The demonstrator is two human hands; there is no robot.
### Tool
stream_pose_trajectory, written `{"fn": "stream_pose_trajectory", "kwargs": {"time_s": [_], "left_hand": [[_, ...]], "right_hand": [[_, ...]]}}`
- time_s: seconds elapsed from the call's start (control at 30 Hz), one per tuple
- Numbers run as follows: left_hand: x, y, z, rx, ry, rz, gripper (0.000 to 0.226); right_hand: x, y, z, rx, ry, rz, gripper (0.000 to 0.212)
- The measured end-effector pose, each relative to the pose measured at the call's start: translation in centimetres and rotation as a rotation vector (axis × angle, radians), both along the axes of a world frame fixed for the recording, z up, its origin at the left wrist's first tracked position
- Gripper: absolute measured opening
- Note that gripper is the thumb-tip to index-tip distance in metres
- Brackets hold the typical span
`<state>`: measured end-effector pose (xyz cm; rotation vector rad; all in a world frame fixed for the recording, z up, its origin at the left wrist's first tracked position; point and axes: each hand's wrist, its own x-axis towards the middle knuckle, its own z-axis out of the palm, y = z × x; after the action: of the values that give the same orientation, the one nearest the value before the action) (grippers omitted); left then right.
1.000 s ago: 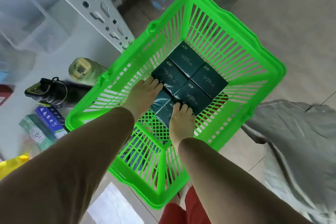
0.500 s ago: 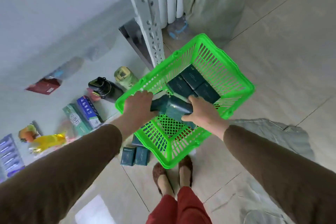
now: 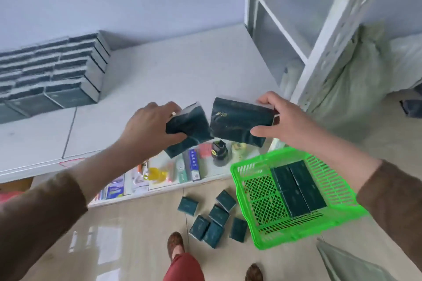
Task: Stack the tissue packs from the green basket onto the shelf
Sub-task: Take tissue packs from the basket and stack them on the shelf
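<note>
— Above the shelf board [image 3: 159, 70], what do your hands hold?

— My left hand [image 3: 146, 128] grips one dark green tissue pack [image 3: 190, 131], fingers curled over its top and the thumb under it. My right hand [image 3: 282, 121] holds a second tissue pack [image 3: 239, 121], thumb on the near side and fingers on the far side. The two packs touch at their inner edges, and both are tilted.

— Where are the other packs?

— Four packs in the basket [image 3: 296, 187] lie flat, close together, on the right part of its bottom. The green basket [image 3: 246, 212] stands on the floor, at the right below my right arm. Six loose packs [image 3: 214, 219] lie on the floor just beside the basket, at its left, near my shoes. At the far left of the shelf board the stacked packs [image 3: 50, 75] rise in several layers against the wall; they look blurred.

— And under the shelf board?

— On the lower shelf [image 3: 164, 183] I see a black bottle [image 3: 219, 153], a pale jar [image 3: 238, 149], some flat boxes [image 3: 191, 164] and a yellow thing [image 3: 156, 173] that I cannot identify. The white shelf post [image 3: 338, 29] with holes stands at the right, and a pale green sack [image 3: 356, 89] leans behind it.
</note>
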<state>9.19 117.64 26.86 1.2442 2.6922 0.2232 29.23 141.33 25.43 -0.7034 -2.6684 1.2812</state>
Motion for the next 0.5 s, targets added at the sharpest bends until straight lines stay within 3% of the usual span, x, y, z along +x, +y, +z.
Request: {"fn": "stream_pose_trajectory", "kwargs": {"time_s": [0.23,0.5], "left_hand": [[-17.2,-1.9,3.6,0.074,0.132,0.024,0.060],[-41.8,1.8,1.0,0.102,0.256,-0.114,0.040]], "right_hand": [[-18.1,-2.1,3.7,-0.066,0.171,-0.015,0.051],[-41.2,-2.2,0.7,0.032,0.217,-0.205,0.056]]}}
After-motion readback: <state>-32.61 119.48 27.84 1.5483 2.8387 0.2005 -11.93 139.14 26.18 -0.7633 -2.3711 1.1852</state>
